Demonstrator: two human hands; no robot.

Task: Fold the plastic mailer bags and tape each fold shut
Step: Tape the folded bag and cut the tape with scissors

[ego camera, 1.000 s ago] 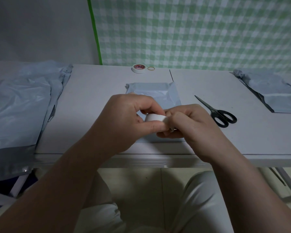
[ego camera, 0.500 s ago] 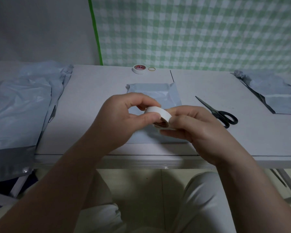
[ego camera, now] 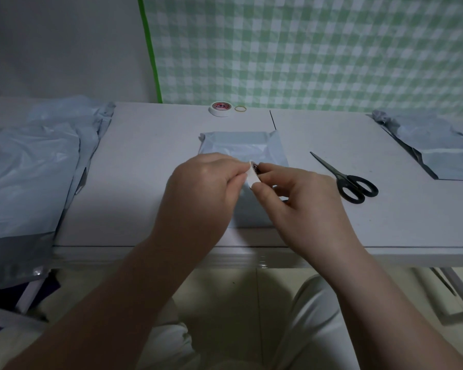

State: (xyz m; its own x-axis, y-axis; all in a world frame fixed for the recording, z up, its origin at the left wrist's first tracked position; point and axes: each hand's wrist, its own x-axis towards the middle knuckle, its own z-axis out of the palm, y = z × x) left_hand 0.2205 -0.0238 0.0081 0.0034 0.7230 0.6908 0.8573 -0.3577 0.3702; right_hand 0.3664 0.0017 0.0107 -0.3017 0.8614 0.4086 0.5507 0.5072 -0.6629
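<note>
Beneath my hands, head view: the folded bag lies flat, its long axis pointing away from me.
Tape roll: held above the bag, between both hands.
Left hand: pinches the roll's edge.
Right hand: grips the roll.

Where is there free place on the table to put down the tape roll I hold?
The widest bare patch of table lies between the left mailer pile and the centre mailer. Another lies behind the scissors, up to the right mailer stack. Crowded: the centre, where the left hand and right hand hold the tape roll.
</note>
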